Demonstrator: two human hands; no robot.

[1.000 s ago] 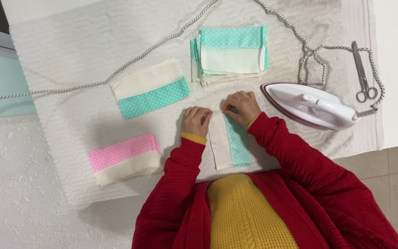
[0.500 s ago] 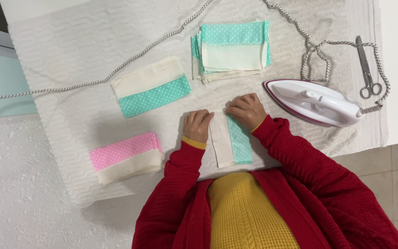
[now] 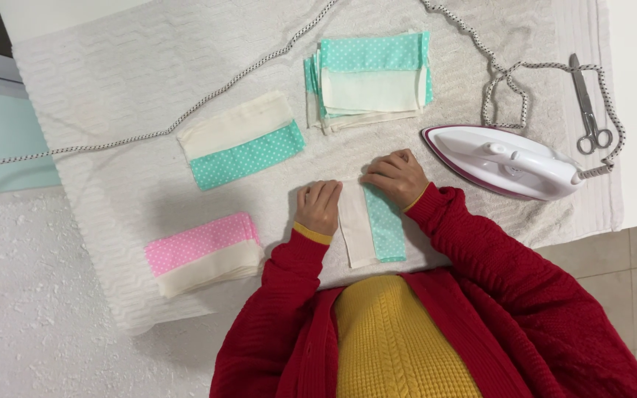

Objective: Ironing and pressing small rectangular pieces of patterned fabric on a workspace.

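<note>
Both our hands press flat on a folded cream and teal dotted fabric piece (image 3: 371, 225), gripping nothing.

Seen from our head: our left hand (image 3: 318, 205) rests on its cream edge, our right hand (image 3: 395, 177) on its top end, beside the white iron (image 3: 506, 162), all on the towel (image 3: 127, 81).

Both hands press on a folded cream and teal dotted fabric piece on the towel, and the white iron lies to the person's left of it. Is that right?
Not quite. The head view shows the white iron on the person's right of the fabric piece, beside the right hand. The rest holds: the left hand and the right hand both press on that piece on the towel.
</note>
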